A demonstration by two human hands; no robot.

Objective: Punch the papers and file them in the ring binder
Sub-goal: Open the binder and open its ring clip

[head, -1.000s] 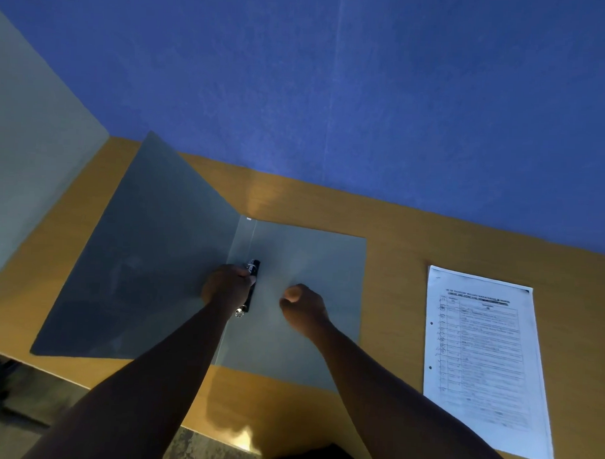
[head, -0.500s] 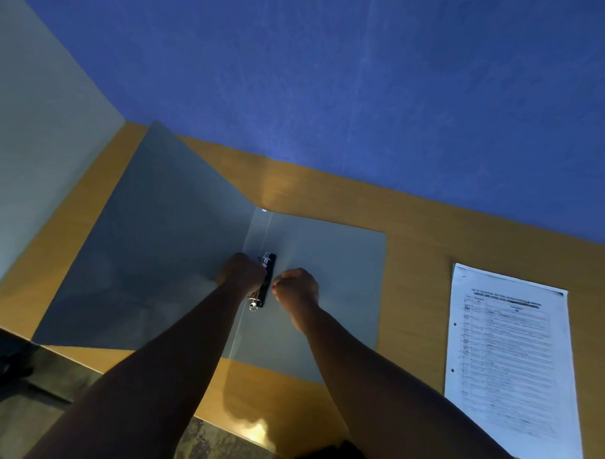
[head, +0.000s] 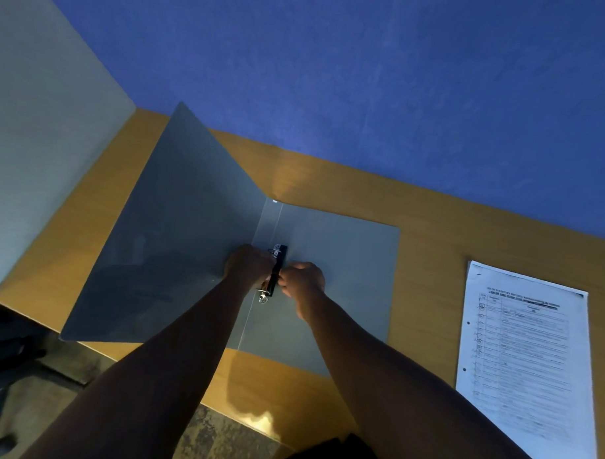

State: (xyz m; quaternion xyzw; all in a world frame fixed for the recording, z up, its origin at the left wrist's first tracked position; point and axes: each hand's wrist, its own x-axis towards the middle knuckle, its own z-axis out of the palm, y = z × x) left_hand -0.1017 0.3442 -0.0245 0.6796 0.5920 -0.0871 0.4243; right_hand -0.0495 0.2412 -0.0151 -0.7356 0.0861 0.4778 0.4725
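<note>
While the grey ring binder lies open on the wooden desk, I have both hands at its black ring mechanism, which sits along the spine fold in the middle of the binder. My left hand is curled around the left side of the mechanism, fingers closed on it, and my right hand pinches it from the right, fingertips meeting the black strip. The metal rings show at its far end and a silver rivet or lever at its near end; I cannot tell whether the rings are sprung apart or closed. The binder's right cover lies flat on the desk, while the left cover tilts upward, its near corner reaching past the desk's near edge. The papers, a printed sheet on top with punch holes down its left margin, lie flat on the desk to the right, well apart from the binder. A blue partition rises behind the desk's far edge, and a pale panel stands at the left.
</note>
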